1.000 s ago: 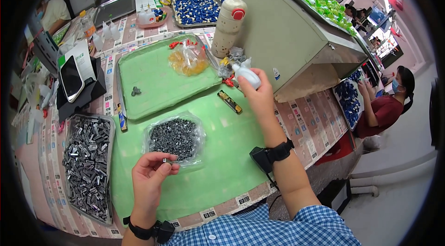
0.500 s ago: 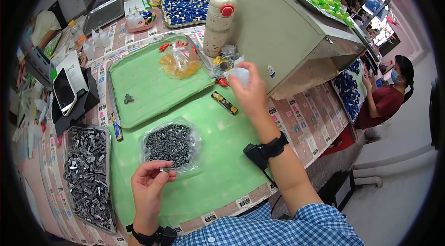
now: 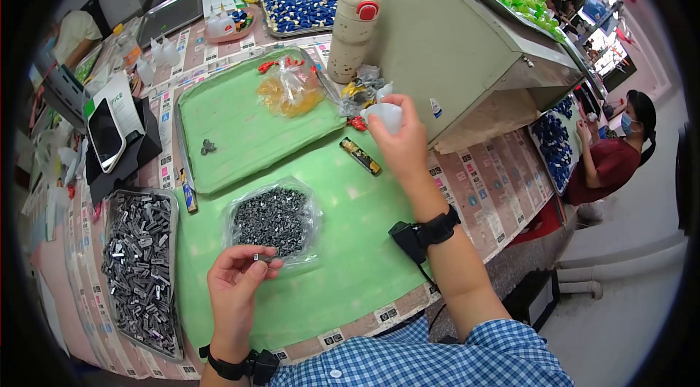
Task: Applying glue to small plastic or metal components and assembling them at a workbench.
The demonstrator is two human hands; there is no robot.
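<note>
Between the thumb and fingers of my left hand (image 3: 235, 286) is a small grey, block-like part (image 3: 263, 258). That hand is at the near edge of a clear plastic bag (image 3: 312, 230) spread open around many tiny dark, shiny pieces (image 3: 270, 221). My right hand (image 3: 403, 140) is closed around a small white squeeze bottle (image 3: 388, 118), held above the green work surface near the bag of scraps. A metal tray (image 3: 173, 241) heaped with similar grey and black block-like parts stands to the left.
A green-lined tray (image 3: 233, 135) holds a bag of yellow pieces (image 3: 288, 95) and a few grey parts (image 3: 208, 147). Beyond my right hand rise a tall bottle (image 3: 353, 37) and a big metal box (image 3: 452, 44). A phone (image 3: 107, 135) leans at left. Two batteries (image 3: 360, 156) lie nearby.
The whole view has shifted slightly. The grey part in my left hand sits at a slightly different angle; both hands keep their hold and have barely moved.
</note>
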